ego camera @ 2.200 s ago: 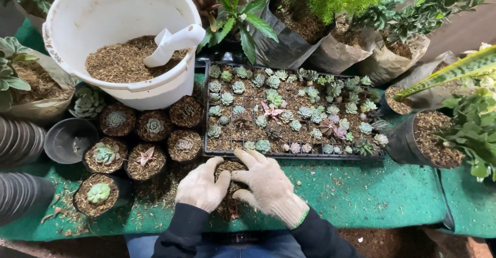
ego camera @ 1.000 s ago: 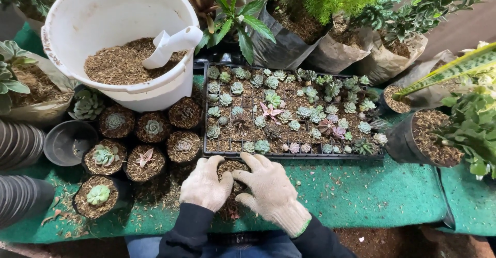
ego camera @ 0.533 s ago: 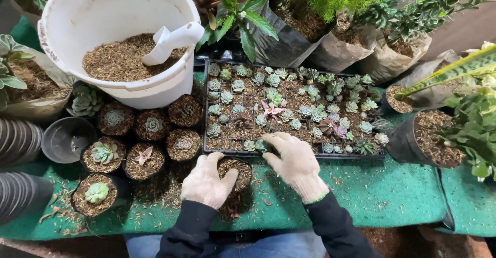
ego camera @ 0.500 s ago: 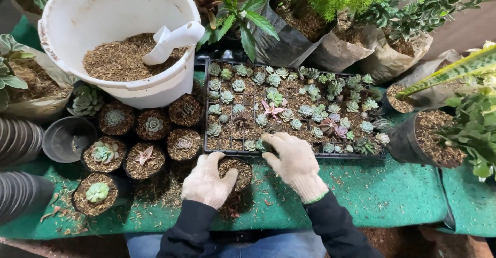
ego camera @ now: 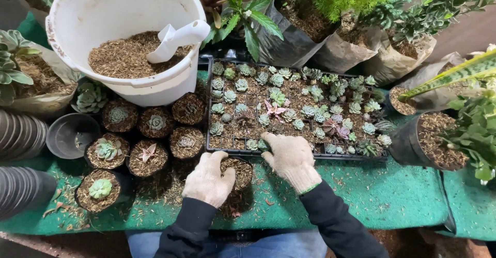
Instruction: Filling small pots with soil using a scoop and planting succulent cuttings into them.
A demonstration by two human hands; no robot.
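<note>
1. Your gloved left hand cups the small soil-filled pot on the green mat.
2. Your right hand rests on the seedling tray, fingers curled among succulents.

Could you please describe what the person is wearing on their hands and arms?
Both the left hand and the right hand wear cream knitted work gloves; the right glove's cuff has a thin green edge. Both arms are covered by long black sleeves reaching to the glove cuffs.
</note>
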